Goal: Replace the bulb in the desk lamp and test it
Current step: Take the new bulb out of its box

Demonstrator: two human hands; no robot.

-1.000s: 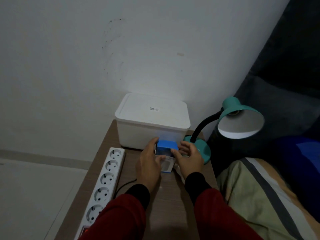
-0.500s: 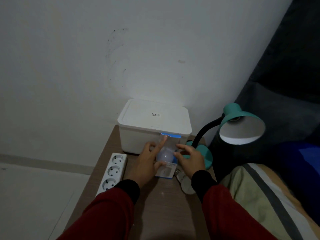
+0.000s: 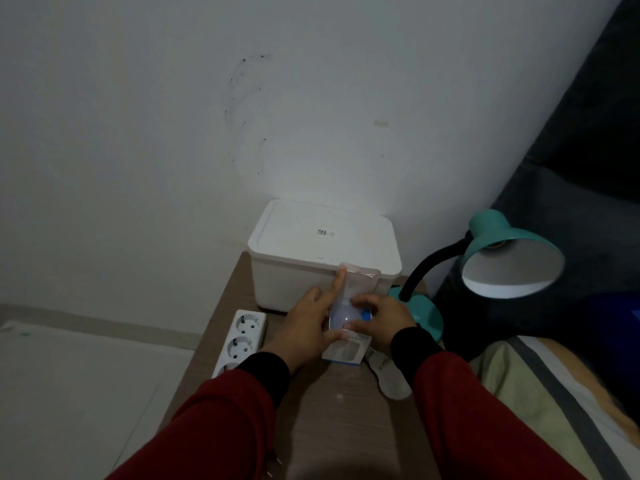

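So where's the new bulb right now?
Mid-frame in the head view, the bulb sits in its opened box, between both hands, just before the white container, left of the lamp.

Dim, bluish room. Your brightest patch is the wall (image 3: 311,161) glow above the white box (image 3: 322,244). Lamp shade (image 3: 512,268) interior pale. Edges bowed, fingers soft.

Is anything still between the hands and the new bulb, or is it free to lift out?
Only its packaging: the new bulb sits inside the bulb box, whose top flap the left hand holds open while the right hand grips the bulb's side.
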